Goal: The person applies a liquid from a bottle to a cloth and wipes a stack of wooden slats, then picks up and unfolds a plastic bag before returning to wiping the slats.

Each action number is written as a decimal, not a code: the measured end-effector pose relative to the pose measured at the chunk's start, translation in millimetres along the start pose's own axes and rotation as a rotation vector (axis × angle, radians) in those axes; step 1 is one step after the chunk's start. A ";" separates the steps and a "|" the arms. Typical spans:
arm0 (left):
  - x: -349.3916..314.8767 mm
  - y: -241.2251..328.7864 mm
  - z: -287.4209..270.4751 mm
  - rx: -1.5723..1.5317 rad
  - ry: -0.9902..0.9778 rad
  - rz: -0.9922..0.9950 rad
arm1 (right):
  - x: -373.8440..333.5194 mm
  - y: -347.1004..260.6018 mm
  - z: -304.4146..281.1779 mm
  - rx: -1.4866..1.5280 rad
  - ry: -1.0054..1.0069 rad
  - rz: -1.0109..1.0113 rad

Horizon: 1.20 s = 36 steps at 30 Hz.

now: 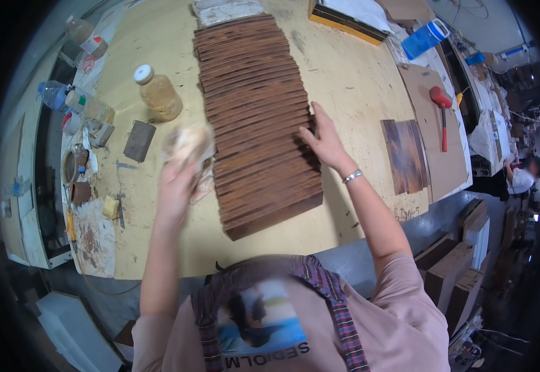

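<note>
In a cluttered workshop, a wide pale plywood bench [344, 80] fills the space in front of the person. With the middle of the long row of dark brown, grained wooden strips [257, 124] as the clock's centre and the person at six, the row's long axis runs from just short of six to between eleven and twelve, each strip lying crosswise.

The left hand [180, 181] is at eight o'clock, closed around a crumpled off-white cloth [189, 142]; blur hides whether the cloth touches the row. The right hand [328, 141], between three and four, is the nearer one, thumb and fingers parted at the row's right edge, holding nothing visible.

Between nine and ten, a clear plastic bottle with a white cap [160, 96] holds cloudy amber liquid. Further out at nine to ten are a blue-tinted clear bottle [53, 95] and a clear bottle with pale yellowish contents [98, 110]. At two o'clock a translucent blue plastic bottle [423, 40] lies tilted; its contents cannot be told.
</note>
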<state>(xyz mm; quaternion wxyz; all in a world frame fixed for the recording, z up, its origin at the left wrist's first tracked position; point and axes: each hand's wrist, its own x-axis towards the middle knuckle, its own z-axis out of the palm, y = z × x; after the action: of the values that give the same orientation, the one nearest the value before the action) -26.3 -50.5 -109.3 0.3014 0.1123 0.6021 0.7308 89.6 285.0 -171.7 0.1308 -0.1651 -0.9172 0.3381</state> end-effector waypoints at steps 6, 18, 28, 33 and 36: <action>73.5 -43.3 138.3 1.225 -0.449 0.492 | -1.5 -12.0 20.6 0.549 -0.101 0.069; 69.4 -76.0 135.3 1.451 -0.407 0.549 | -9.8 -3.3 37.3 0.169 0.115 0.107; 44.2 -72.7 107.6 1.481 -0.305 0.472 | -8.6 -13.7 18.0 0.301 -0.011 0.335; 52.7 -73.3 101.3 1.461 -0.346 0.552 | -12.3 -8.3 26.8 0.292 0.064 0.238; 16.4 -61.3 9.8 1.386 -0.155 0.408 | -10.1 -5.5 26.6 0.248 0.096 0.278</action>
<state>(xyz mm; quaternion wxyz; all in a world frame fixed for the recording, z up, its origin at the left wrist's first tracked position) -15.5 -27.3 -168.2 0.0605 0.4390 0.8708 0.2128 88.3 261.7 -188.9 0.1459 -0.2890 -0.8296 0.4549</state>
